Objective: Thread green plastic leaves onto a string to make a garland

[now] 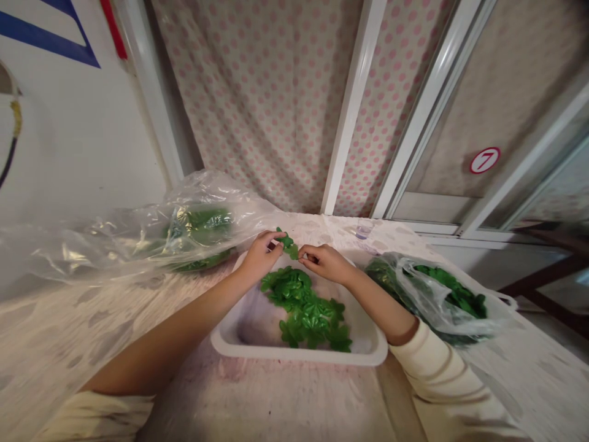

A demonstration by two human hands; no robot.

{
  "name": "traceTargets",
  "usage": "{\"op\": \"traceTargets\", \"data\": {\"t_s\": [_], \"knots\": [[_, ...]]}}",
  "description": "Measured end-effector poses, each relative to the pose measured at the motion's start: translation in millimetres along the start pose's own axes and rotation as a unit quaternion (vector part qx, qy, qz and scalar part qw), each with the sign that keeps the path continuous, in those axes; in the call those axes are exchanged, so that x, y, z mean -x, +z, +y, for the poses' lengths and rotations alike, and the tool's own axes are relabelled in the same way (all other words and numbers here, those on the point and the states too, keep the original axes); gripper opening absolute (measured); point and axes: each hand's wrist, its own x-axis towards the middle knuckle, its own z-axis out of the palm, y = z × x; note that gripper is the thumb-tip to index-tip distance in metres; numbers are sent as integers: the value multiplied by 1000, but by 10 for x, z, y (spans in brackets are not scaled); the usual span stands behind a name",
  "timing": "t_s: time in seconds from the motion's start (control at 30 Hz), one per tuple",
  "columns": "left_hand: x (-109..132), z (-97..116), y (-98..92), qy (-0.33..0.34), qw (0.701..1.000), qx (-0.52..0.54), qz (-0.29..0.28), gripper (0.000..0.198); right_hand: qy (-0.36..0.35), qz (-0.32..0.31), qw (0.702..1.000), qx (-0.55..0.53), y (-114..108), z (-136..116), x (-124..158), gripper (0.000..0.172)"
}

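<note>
The white tray (299, 355) sits on the worktop (59, 331) near its far edge, between a clear bag (197, 227) of greens on the left and another bag (427, 296) on the right. Above the tray, the left hand (260, 256) pinches a green sprig (286, 242), while the right hand (326, 264) curls just beside it, its grip unclear. More leaves (306, 313) lie heaped in the tray.
</note>
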Motion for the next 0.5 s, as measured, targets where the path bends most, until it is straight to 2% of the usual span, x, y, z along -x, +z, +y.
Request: {"op": "traceTargets", "data": {"t_s": [0.33,0.5], "knots": [[-3,14,-6,-7,998,24,59,33,-2,-15,1000,3,8,9,0,10],[-1,44,-15,-6,998,18,56,32,-10,-29,999,-8,-8,-19,14,15]]}}
